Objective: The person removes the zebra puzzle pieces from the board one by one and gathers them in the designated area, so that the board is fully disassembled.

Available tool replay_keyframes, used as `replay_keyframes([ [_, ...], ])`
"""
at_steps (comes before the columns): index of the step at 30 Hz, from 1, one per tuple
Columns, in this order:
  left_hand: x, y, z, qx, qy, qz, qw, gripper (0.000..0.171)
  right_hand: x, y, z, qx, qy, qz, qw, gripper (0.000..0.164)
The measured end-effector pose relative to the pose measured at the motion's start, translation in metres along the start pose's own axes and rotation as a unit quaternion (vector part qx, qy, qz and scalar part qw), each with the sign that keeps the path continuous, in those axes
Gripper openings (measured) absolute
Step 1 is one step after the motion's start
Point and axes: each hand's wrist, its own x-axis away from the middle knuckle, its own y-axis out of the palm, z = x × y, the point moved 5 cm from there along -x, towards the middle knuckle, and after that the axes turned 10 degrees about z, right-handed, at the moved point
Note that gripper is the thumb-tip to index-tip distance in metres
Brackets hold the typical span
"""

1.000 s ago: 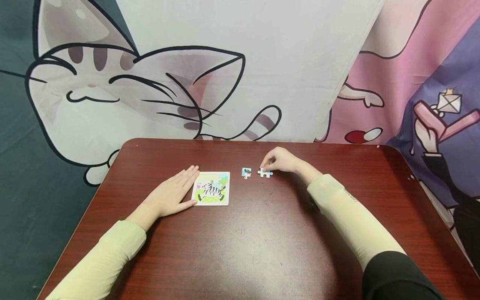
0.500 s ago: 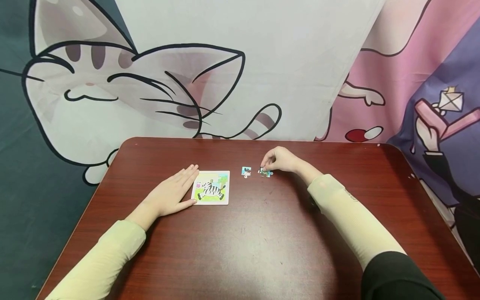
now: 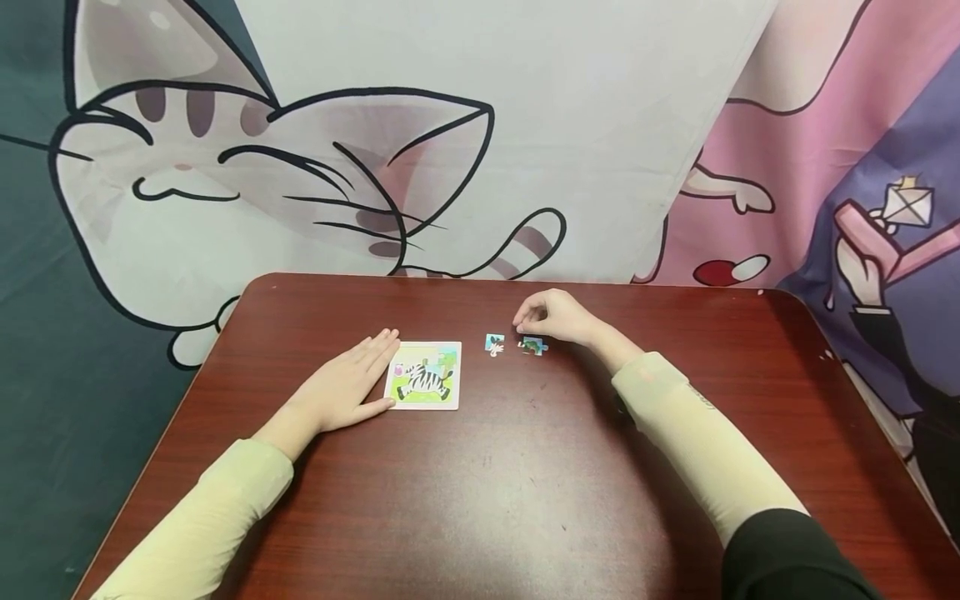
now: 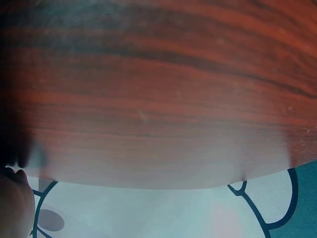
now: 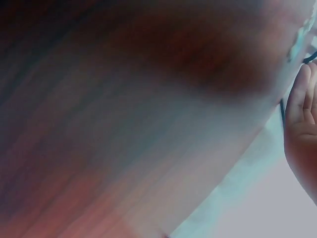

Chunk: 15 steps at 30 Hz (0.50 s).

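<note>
In the head view a square zebra jigsaw puzzle point(image 3: 423, 377) with a pale border lies on the brown table. My left hand point(image 3: 341, 385) rests flat along its left side, fingers straight, with fingertips at the upper left corner and thumb at the lower left. A small loose jigsaw piece point(image 3: 494, 344) with blue and black-and-white print lies right of the puzzle. Beside it lies another jigsaw piece point(image 3: 533, 346), blue and green. Just above that piece hovers my right hand point(image 3: 558, 317), its fingers loosely bent with nothing visible between them.
The wooden table point(image 3: 480, 500) runs back to a cloth backdrop point(image 3: 600, 125) printed with a cartoon cat. The table's far edge passes close behind my right hand. Both wrist views mostly show tabletop, with only part of each hand at the side.
My right hand has let go of the right-hand jigsaw piece and lifted slightly away from it. That piece's face, pale before, now shows blue and green. The left hand has stayed put.
</note>
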Motion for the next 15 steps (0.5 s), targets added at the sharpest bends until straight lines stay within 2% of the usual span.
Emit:
replay_keyframes([
  [5, 0.000, 0.001, 0.000, -0.001, 0.000, -0.003, 1.0000, 0.093, -0.005, 0.010, -0.016, -0.019, -0.012, 0.003, 1.000, 0.006],
  [15, 0.001, 0.002, -0.001, -0.005, 0.001, 0.001, 1.0000, 0.093, -0.015, 0.039, -0.042, -0.044, -0.037, -0.019, 0.998, 0.007],
])
